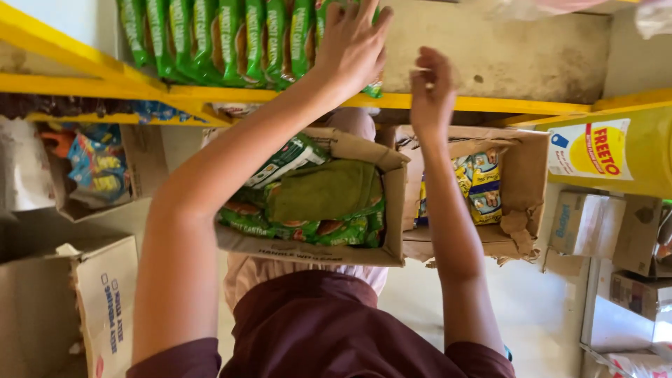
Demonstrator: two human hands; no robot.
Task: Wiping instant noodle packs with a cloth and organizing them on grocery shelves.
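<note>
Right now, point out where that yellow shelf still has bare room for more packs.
Bare shelf runs from the right hand to the right wall. It is crowded left of the left hand, where green packs stand tight. Both cardboard boxes below hold packs.

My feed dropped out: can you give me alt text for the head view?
The left hand presses on the end of a row of green snack packets standing on a yellow shelf, while the right hand hovers beside it, empty. Below, an open cardboard box holds more green packets.
</note>
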